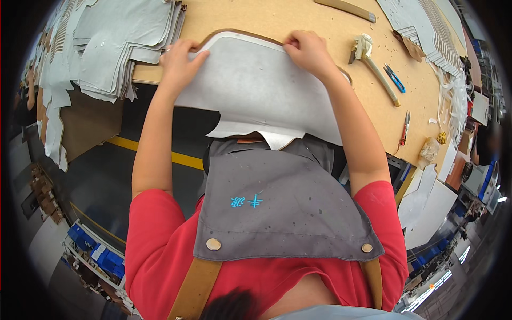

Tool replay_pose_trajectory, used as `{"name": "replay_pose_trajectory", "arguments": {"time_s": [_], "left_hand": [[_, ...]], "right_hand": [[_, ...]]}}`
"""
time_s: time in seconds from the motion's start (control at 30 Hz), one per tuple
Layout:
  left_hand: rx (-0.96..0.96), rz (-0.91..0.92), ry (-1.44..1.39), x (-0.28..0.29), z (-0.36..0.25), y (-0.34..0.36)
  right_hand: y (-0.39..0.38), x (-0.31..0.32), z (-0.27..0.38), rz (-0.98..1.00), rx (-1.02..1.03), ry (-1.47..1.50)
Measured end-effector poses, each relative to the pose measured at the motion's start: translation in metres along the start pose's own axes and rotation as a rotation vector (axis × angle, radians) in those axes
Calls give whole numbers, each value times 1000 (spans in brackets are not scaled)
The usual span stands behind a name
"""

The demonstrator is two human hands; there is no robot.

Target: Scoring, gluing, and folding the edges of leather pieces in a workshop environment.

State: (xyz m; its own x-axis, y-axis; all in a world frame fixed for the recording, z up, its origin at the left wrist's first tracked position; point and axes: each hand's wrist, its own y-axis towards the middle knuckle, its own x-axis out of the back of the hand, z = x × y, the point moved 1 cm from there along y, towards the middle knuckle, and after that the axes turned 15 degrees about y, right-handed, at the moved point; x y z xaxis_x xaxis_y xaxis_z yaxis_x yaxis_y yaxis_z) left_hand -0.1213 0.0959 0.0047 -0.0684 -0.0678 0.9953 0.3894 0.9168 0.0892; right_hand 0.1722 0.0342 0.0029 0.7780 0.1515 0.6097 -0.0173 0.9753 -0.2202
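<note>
A pale grey sheet (256, 80) with a brown edge along its top lies over the front edge of the tan work table (272, 16) and hangs toward my apron. My left hand (181, 65) grips the sheet's upper left corner, with fingers curled over the edge. My right hand (308, 53) holds the top edge on the right, thumb and fingers closed on it. A hammer (383, 80) with a wrapped head lies to the right, beside blue-handled snips (394, 77). Red-handled scissors (405, 128) lie nearer the table's front right.
Stacked grey cut pieces (120, 48) cover the table's left. More layered pieces (421, 37) and white scraps line the right, with a plastic bag (429, 150) near the corner. A flat bar (346, 10) lies at the back. Blue bins (106, 258) stand on a rack at lower left.
</note>
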Motion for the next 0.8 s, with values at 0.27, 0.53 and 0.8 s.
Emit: {"name": "replay_pose_trajectory", "arguments": {"time_s": [0.27,0.53,0.8], "left_hand": [[-162,-90,-399,-22,-51,28],[-238,-110,-426,-24,-54,35],[-469,-258,-37,-19,-45,32]], "right_hand": [[-13,-1,5,-284,328,-25],[49,-29,31,-74,381,-42],[29,-37,28,-192,593,-302]]}}
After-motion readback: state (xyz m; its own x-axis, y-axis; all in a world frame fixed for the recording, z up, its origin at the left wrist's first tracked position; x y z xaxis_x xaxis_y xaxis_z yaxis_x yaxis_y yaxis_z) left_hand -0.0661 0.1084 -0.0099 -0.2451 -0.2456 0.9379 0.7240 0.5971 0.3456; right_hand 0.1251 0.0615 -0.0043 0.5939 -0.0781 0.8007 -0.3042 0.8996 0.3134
